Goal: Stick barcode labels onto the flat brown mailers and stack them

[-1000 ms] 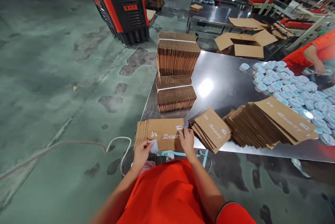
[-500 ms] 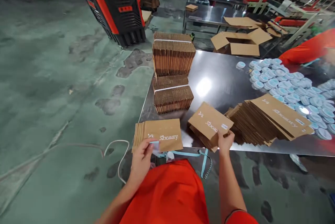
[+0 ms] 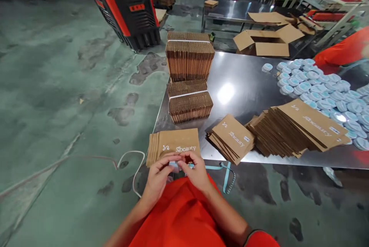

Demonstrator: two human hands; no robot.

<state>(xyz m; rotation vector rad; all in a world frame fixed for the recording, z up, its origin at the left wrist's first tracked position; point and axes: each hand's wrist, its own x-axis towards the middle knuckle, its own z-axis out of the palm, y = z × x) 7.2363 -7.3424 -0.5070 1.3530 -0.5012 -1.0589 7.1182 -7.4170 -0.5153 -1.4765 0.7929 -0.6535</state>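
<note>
My left hand [image 3: 158,176] and my right hand [image 3: 196,170] meet at the near edge of the steel table [image 3: 245,85], fingers pinched together on a small pale blue item [image 3: 174,165] whose kind I cannot make out. Just beyond them lies a stack of flat brown "Sbeauty" boxes [image 3: 175,145]. A second small stack of the same boxes [image 3: 233,138] lies to the right, apart from my hands.
A long fanned pile of flat boxes [image 3: 300,127] and many round blue-lidded jars [image 3: 317,89] lie at the right. Two strapped bundles of cardboard [image 3: 188,75] stand behind. A blue ribbon [image 3: 226,172] hangs off the edge. Another person's orange sleeve [image 3: 343,52] is far right.
My right hand left the middle stack, where it had set a flat box, and came back left to join my left hand on the small blue item.
</note>
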